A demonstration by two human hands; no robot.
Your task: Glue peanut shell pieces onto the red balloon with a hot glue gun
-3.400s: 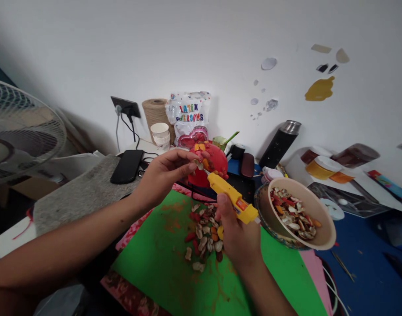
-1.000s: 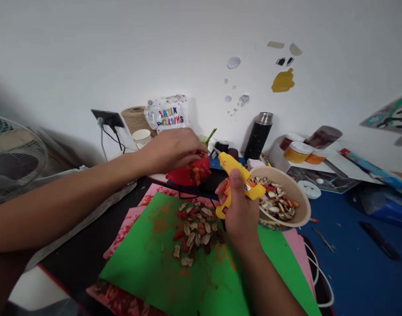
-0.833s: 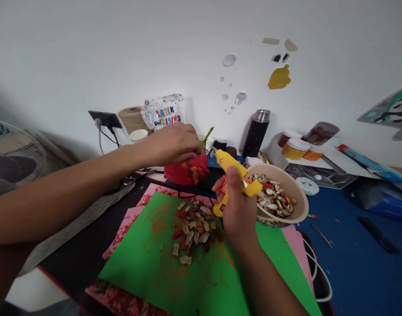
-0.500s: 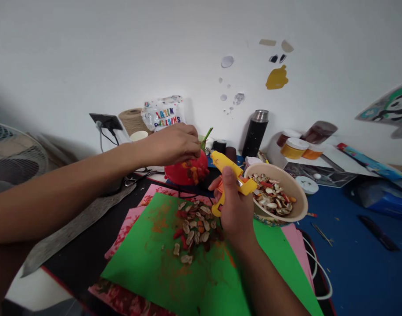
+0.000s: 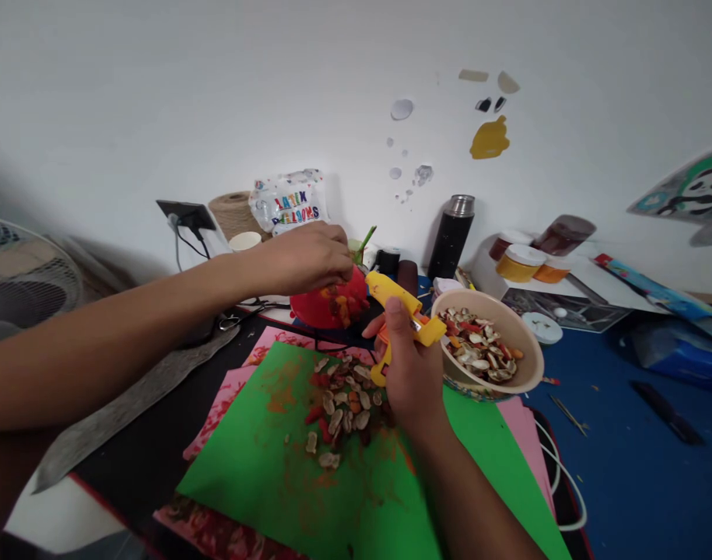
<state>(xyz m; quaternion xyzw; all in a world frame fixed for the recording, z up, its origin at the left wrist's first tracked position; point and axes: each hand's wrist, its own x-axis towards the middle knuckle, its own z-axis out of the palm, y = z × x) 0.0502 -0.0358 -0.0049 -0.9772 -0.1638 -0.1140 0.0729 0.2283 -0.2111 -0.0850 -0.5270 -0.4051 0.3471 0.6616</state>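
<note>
My right hand (image 5: 411,365) is wrapped round a yellow hot glue gun (image 5: 394,294), whose front end points left. That front end is close beside a round red object (image 5: 309,307) with orange and brown pieces on its side; I cannot tell whether they touch. Over the top of the red object is my left hand (image 5: 318,253), fingers curled down and together. What its fingertips pinch is hidden. Below both hands, peanut shells (image 5: 347,404), some painted red and orange, lie in a pile on a stained green sheet (image 5: 256,459).
A beige bowl (image 5: 531,350) of painted shells stands right of the glue gun. Behind are a black flask (image 5: 452,237), a balloon bag (image 5: 291,202), a twine roll (image 5: 231,214) and paint jars (image 5: 519,263). Scissors (image 5: 231,320) lie left; a white cable (image 5: 581,498) curves at right.
My right hand has brought the glue gun slightly left, closer to the red object. My left hand stays over the red object, almost unmoved.
</note>
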